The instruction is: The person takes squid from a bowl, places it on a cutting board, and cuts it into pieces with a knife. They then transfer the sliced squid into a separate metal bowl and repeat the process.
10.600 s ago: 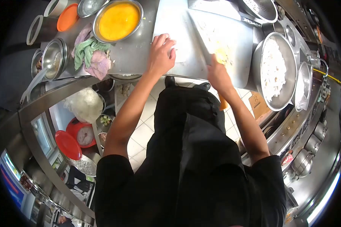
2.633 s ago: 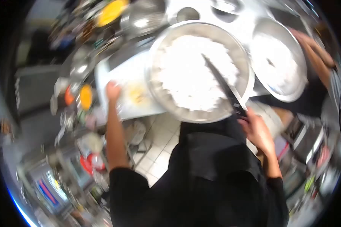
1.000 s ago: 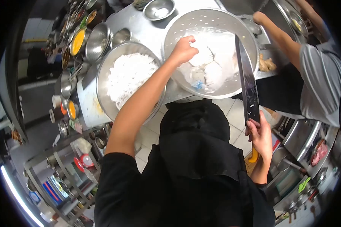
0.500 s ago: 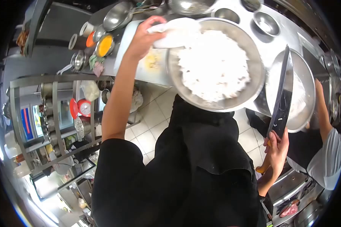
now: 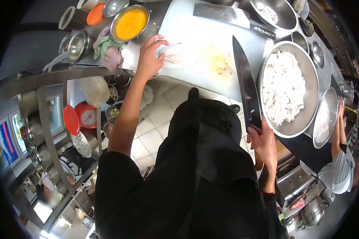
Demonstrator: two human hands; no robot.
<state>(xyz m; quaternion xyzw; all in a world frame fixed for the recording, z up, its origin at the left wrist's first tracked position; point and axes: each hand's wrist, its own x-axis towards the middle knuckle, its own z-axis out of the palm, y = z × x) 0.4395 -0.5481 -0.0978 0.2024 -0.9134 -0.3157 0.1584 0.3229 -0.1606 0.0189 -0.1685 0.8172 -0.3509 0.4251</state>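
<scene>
Head view: we see left hand (image 5: 150,58) at pale piece (image 5: 172,57) on board (image 5: 181,22), can't tell if gripped; right hand (image 5: 264,146) clamped on knife (image 5: 247,85) beside steel bowl (image 5: 312,85).

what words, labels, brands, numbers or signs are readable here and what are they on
None can be read in this view.
Dial of the red scale: markings too small to read.
Blue-and-red panel at far left: too blurred to make out any lettering.
Cleaver handle at the top of the cutting board: pale marks, too small to read.
Long knife in the right hand: no legible lettering on the blade.
</scene>
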